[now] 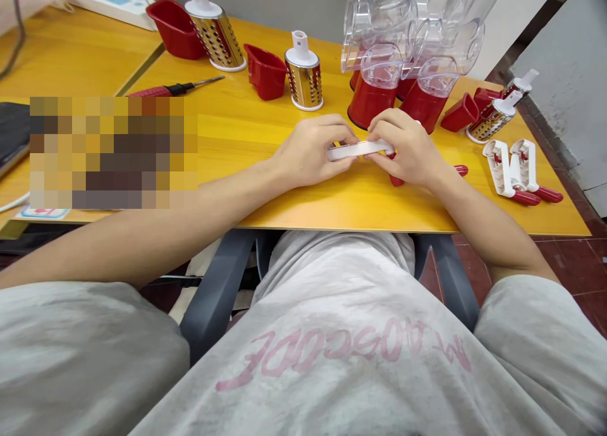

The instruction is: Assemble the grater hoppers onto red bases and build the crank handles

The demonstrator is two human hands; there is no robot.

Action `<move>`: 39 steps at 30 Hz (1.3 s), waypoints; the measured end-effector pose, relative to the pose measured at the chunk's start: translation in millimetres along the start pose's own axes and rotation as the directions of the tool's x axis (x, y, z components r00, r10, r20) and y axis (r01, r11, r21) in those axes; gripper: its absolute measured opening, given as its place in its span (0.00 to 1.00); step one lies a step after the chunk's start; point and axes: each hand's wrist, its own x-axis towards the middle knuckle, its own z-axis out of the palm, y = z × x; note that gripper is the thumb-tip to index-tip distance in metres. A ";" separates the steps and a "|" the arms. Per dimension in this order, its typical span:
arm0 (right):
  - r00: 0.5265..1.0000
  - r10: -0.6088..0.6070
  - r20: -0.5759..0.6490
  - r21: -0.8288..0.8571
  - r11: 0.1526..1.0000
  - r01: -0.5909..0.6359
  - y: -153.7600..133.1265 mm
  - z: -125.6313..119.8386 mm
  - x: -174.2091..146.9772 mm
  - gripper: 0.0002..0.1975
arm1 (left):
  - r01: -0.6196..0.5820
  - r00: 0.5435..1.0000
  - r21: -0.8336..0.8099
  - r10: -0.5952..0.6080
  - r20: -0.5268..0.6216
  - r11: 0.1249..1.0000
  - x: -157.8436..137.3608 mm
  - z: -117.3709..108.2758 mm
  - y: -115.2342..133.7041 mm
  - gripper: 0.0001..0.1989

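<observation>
My left hand (313,146) pinches one end of a white crank handle (351,150), held level just above the table near its front edge. At the other end, my right hand (405,146) grips it between thumb and fingers. A red grip (396,180) shows below my right fingers; whether it is joined to the held crank is hidden. Another red tip (461,169) sticks out beyond my right wrist. To the right lie two more white crank handles (497,167) with red grips. Behind my hands stand red grater bases (374,97) with clear plastic housings (436,28) on top.
Drum graters (303,81) with white shafts stand at the back beside red pushers (265,72). More drums (493,118) are at the far right. A red-handled screwdriver (175,89) lies back left. Pixelation covers part of the left side of the yellow table (303,211).
</observation>
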 end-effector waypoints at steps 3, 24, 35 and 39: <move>0.999 -0.032 0.004 -0.034 0.999 0.032 -2.1 -1.7 0.2 0.24 | -0.008 1.000 -0.013 0.008 0.017 1.000 -0.9 -0.5 0.5 0.15; 0.965 -0.191 -0.181 0.084 0.974 0.209 3.4 -4.3 5.6 0.16 | 0.599 0.772 -0.605 -0.179 0.609 0.525 11.1 -32.7 10.9 0.27; 0.944 0.125 -0.304 0.111 0.989 -0.095 -13.3 -23.3 14.4 0.66 | 0.363 0.916 -0.661 -0.120 0.383 0.657 8.5 -34.4 15.7 0.41; 0.847 0.192 -0.496 0.184 0.976 -0.114 -21.0 -18.5 15.1 0.51 | 0.301 0.949 -0.646 -0.155 0.274 0.701 6.7 -28.0 17.8 0.43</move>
